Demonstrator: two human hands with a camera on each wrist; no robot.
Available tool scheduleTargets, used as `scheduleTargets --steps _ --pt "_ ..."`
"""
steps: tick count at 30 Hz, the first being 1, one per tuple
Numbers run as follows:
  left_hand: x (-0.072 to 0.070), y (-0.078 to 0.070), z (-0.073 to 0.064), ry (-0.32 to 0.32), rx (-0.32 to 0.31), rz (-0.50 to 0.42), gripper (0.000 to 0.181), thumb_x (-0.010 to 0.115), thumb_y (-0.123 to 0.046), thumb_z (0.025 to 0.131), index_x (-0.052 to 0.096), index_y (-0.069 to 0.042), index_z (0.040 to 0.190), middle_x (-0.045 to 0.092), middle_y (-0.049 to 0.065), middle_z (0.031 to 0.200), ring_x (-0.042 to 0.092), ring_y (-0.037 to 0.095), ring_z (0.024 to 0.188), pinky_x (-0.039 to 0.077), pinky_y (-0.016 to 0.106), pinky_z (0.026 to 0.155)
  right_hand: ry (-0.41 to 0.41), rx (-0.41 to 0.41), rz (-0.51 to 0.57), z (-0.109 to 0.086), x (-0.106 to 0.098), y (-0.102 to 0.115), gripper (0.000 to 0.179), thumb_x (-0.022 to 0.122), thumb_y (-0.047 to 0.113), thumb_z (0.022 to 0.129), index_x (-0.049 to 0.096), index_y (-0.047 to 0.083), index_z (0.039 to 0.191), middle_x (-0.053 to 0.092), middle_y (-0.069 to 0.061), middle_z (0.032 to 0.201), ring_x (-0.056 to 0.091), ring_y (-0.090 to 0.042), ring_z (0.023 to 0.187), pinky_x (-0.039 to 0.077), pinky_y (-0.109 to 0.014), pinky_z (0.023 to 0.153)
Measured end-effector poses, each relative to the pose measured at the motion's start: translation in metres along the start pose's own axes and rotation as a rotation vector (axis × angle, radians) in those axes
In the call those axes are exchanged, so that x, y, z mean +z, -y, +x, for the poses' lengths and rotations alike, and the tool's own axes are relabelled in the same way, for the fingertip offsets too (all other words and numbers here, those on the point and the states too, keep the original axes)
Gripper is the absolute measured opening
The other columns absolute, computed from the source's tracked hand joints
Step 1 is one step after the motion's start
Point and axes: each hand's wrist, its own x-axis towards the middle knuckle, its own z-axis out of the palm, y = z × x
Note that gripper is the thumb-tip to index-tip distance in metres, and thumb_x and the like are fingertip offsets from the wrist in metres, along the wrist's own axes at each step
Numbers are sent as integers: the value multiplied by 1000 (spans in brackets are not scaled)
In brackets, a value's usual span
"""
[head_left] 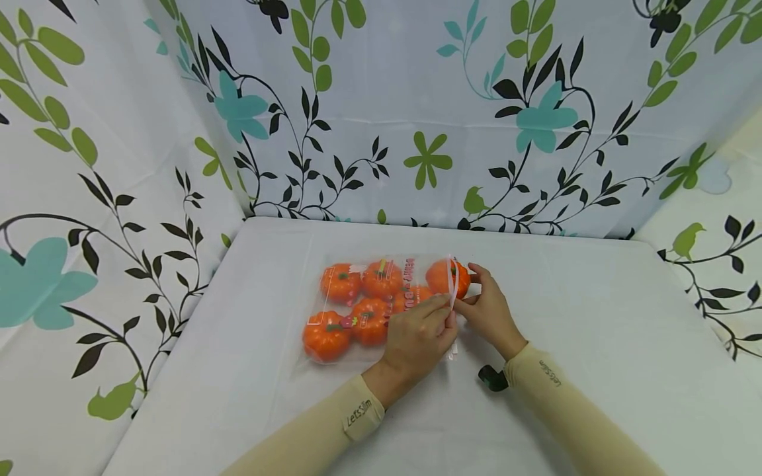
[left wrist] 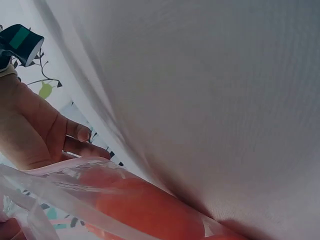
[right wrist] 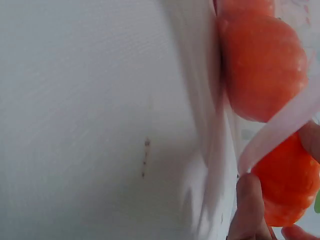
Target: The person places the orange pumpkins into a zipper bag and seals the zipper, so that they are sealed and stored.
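Note:
A clear zip bag (head_left: 345, 354) with pink printing lies on the table, with several small orange pumpkins (head_left: 327, 336) inside, ribbed and green-stemmed. My left hand (head_left: 419, 337) pinches the bag's edge at its mouth, on the right side. At that opening, my right hand (head_left: 494, 314) holds another orange pumpkin (head_left: 443, 276), partly behind the bag's pale strip. The right wrist view shows the right thumb (right wrist: 250, 200) against this pumpkin (right wrist: 287, 180), under the strip (right wrist: 285, 122). In the left wrist view, the right hand (left wrist: 37, 127) is beyond the clear film (left wrist: 115, 185).
A white cloth covers the table (head_left: 238, 410). Leaf-patterned curtains (head_left: 381, 119) rise behind it and at both sides. A small dark device (head_left: 493, 378) sits at the right wrist, beside the beige sleeve (head_left: 553, 390).

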Motion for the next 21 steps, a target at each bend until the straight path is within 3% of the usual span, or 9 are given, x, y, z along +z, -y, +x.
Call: scheduleTargets --steps 7,15,21 --pt "2 1 -2 5 -4 2 8 74 -9 81 81 -6 84 77 5 102 74 12 92 57 21 76 -75 30 22 3 7 3 71 79 18 85 40 -2 140 50 -21 136 71 -27 86 56 -24 72" --pt "6 2 -4 35 -63 -14 10 77 -10 81 82 -6 88 77 4 104 74 12 92 58 24 74 -95 50 105 2 14 3 68 80 12 83 45 -2 139 43 -20 137 71 -26 84 56 -21 62" --pt "6 4 -3 36 -70 -11 13 78 -11 81 82 -6 92 77 4 104 74 13 92 58 24 75 -85 78 91 1 14 0 69 81 16 85 44 3 142 57 -18 129 70 -22 81 57 -23 62"
